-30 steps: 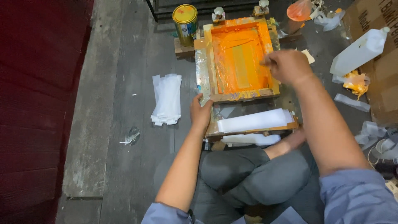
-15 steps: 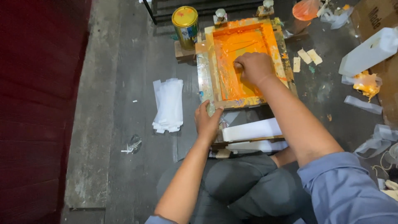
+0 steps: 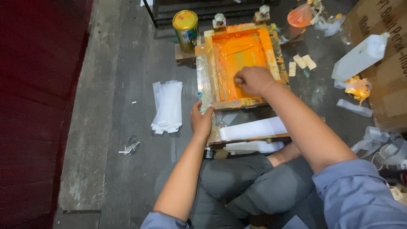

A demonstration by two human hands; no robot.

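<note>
Screen frame point(image 3: 241, 63): wooden rectangle, orange ink all over the mesh, sitting on the floor point(image 3: 118, 140) right in front of my crossed legs. Long axis runs away from me, far end tilted slightly to the right; near short edge faces my knees. My right hand point(image 3: 253, 80) is closed in a fist inside the frame, near its lower right part, pressing on the inked mesh; whatever it grips is hidden under the fingers, can't tell. My left hand point(image 3: 201, 121) clamps the frame's near left corner, fingers wrapped around the taped edge. White sheet point(image 3: 253, 128) lies on a board just below the frame's near edge. Yellow tin can point(image 3: 185, 24) stands just past the far left corner. Stack of white strips point(image 3: 168, 106) lies on the floor left of the frame, apart from it. White plastic jug point(image 3: 359, 57) lies tilted off to the right, against the cardboard box point(image 3: 381, 85).
</note>
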